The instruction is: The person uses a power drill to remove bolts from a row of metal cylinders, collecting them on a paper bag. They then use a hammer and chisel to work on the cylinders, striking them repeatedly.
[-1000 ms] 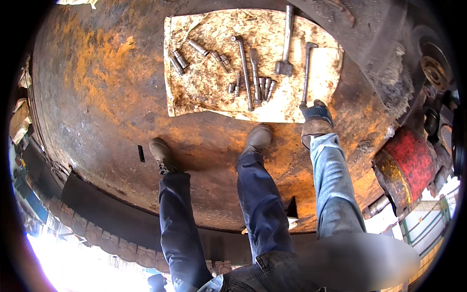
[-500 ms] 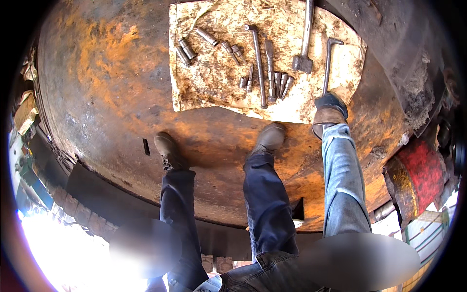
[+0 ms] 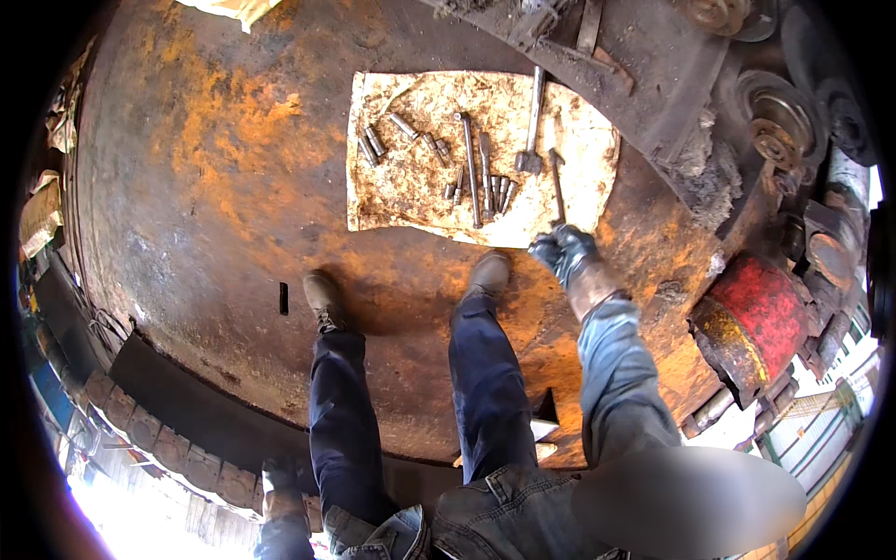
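My right hand (image 3: 565,252), in a dark glove, is closed around the lower end of an L-shaped wrench (image 3: 557,182). The wrench's bent head points away from me, over the right part of an oil-stained cloth (image 3: 392,205). Left of it on the cloth lie a hammer-like tool (image 3: 528,162), a long bar with a small head (image 3: 471,173), a flat-ended bar (image 3: 485,168) and several sockets (image 3: 502,193). More cylindrical sockets (image 3: 375,141) lie at the cloth's left. My left hand (image 3: 279,476) hangs beside my left leg; its fingers are too unclear to read.
My boots (image 3: 322,291) stand on a rusty metal plate (image 3: 215,205), near a narrow slot (image 3: 283,299). To the right lies a red and yellow metal piece (image 3: 761,308). Greasy machinery with round wheels (image 3: 775,140) fills the far right. Track links (image 3: 177,457) run along the lower left.
The view has shifted, with the cloth now looking smaller and more machinery showing at right. My right hand still grips the wrench. My left hand has come into view.
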`<state>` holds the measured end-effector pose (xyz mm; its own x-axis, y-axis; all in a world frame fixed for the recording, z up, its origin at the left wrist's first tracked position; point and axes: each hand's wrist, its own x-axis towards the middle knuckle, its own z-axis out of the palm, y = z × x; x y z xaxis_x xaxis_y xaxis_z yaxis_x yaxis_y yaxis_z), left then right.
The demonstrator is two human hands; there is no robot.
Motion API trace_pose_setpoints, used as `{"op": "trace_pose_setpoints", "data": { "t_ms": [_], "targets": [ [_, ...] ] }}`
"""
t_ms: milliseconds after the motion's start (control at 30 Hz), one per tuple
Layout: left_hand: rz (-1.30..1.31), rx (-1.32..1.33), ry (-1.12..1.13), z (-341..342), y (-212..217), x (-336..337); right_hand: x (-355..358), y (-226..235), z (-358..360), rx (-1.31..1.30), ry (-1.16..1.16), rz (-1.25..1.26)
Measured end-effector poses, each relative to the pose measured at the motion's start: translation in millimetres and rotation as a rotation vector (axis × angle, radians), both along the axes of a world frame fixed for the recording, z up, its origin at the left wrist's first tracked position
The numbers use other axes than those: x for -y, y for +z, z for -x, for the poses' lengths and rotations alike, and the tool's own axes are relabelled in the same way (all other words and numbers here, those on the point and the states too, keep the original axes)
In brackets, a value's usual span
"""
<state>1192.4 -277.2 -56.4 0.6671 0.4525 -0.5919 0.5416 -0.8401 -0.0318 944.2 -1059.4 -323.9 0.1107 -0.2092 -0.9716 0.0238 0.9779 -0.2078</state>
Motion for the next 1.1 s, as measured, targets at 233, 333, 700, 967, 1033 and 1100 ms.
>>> {"op": "trace_pose_setpoints", "data": {
  "t_ms": [233, 333, 700, 967, 1033, 1100],
  "targets": [
    [0.75, -0.143, 0.306, -62.8, -47.4, 212.6, -177.4, 77.4, -39.5, 0.182, 0.327, 0.107],
    [0.664, -0.318, 0.109, -90.7, 13.9, 336.6, -223.1, 127.5, -87.6, 0.683, 0.337, -0.224],
    [1.693, -0.531, 0.908, -103.4, 141.7, 299.1, -326.0, 375.7, -278.9, 0.59, 1.295, -0.251],
    [1.871, -0.322, 1.01, -130.1, 231.1, 161.9, -420.9, 461.5, -355.5, 0.624, 1.587, -0.409],
    [1.889, -0.193, 1.198, -145.4, 262.9, 120.1, -457.8, 494.5, -395.4, 0.551, 1.808, -0.379],
    [1.753, 0.055, 1.251, -166.2, 302.5, 70.2, -498.0, 534.6, -445.6, 0.518, 2.025, -0.353]
  ]
}}
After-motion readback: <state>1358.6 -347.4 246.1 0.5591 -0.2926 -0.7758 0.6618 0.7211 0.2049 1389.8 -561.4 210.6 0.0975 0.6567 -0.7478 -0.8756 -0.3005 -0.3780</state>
